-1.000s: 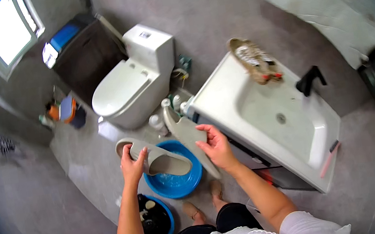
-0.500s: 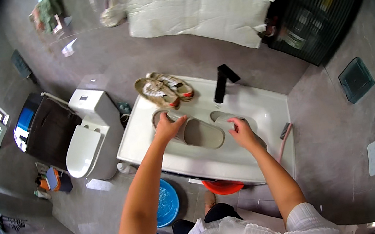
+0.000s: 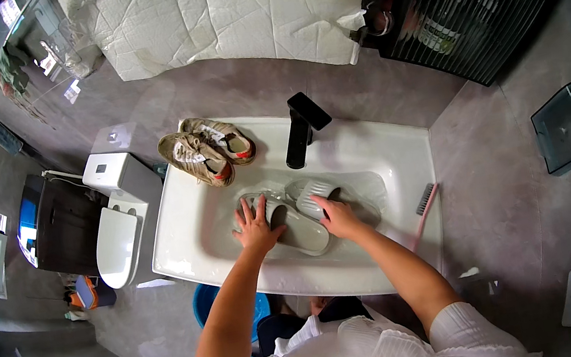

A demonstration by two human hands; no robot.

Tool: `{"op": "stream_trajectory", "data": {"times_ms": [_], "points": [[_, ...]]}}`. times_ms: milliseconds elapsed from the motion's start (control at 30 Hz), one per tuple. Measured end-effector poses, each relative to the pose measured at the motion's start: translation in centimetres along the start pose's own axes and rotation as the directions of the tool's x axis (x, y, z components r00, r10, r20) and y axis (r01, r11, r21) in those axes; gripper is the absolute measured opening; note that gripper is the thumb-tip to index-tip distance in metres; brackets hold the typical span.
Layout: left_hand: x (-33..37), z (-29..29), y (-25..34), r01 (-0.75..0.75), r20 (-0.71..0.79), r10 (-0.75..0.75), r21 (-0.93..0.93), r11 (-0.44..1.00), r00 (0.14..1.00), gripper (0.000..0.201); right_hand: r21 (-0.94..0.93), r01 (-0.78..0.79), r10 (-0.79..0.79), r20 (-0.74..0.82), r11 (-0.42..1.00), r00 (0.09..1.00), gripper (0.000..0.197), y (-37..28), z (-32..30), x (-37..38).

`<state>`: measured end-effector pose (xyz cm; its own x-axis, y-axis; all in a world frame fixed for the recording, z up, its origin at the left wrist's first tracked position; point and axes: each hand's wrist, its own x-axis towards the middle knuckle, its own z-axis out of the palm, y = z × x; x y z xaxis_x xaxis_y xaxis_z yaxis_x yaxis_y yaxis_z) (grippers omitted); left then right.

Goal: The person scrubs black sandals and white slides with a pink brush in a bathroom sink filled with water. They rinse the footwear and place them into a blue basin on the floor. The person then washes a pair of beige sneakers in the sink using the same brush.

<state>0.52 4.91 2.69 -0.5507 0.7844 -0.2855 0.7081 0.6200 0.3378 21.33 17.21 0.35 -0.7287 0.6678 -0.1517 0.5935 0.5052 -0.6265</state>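
Note:
Two grey slide slippers lie side by side in shallow water inside the white sink (image 3: 401,161). My left hand (image 3: 257,228) is open, its fingers spread over the strap of the left slipper (image 3: 302,233), pressing from above. Over at the right slipper (image 3: 310,192), my right hand (image 3: 342,218) rests against the ribbed strap, fingers apart; its far side is partly hidden. Both slippers are toe-end away from me and sit low in the water. A black faucet (image 3: 298,139) stands behind them on the sink's back ledge.
Dirty beige sneakers (image 3: 204,154) stand on the sink's back left corner. A pink brush (image 3: 424,209) leans at the right rim. To the left is a white toilet (image 3: 117,237); a blue basin (image 3: 204,301) sits on the floor below. A dark shelf (image 3: 467,11) hangs at upper right.
The left slipper has been lowered from my left hand into the sink water beside the right one. Both hands now lie on the slippers, and my view has moved closer to the sink.

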Motion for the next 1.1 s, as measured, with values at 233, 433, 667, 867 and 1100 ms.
{"op": "stream_trajectory", "data": {"times_ms": [233, 433, 667, 867, 1100], "points": [[2.2, -1.4, -0.8, -0.043, -0.033, 0.051, 0.193, 0.98, 0.998, 0.104, 0.079, 0.073, -0.069, -0.046, 0.994, 0.997, 0.066, -1.1, -0.5, 0.5], [0.2, -0.9, 3.6, -0.561, -0.284, 0.541, 0.009, 0.827, 0.792, 0.078, -0.062, -0.214, 0.168, -0.432, 0.975, 0.886, 0.054, 0.5, -6.6, -6.5], [-2.1, 3.5, 10.0, -0.521, -0.059, 0.521, 0.019, 0.853, 0.851, 0.091, -0.111, -0.755, 0.528, -0.649, 0.647, 0.548, 0.071, 3.3, -11.5, -14.4], [0.7, 7.8, 6.5, -0.464, -0.172, 0.431, -0.289, 0.838, 0.886, 0.103, -0.027, -0.437, 0.351, -0.554, 0.899, 0.755, 0.063, 4.6, -8.4, -14.5], [1.4, 8.0, 7.2, -0.084, -0.046, 0.081, -0.819, 0.568, 0.996, 0.106, -0.134, -0.362, 0.35, -0.103, 0.923, 0.931, 0.073, 0.8, -3.9, -10.1]]}}
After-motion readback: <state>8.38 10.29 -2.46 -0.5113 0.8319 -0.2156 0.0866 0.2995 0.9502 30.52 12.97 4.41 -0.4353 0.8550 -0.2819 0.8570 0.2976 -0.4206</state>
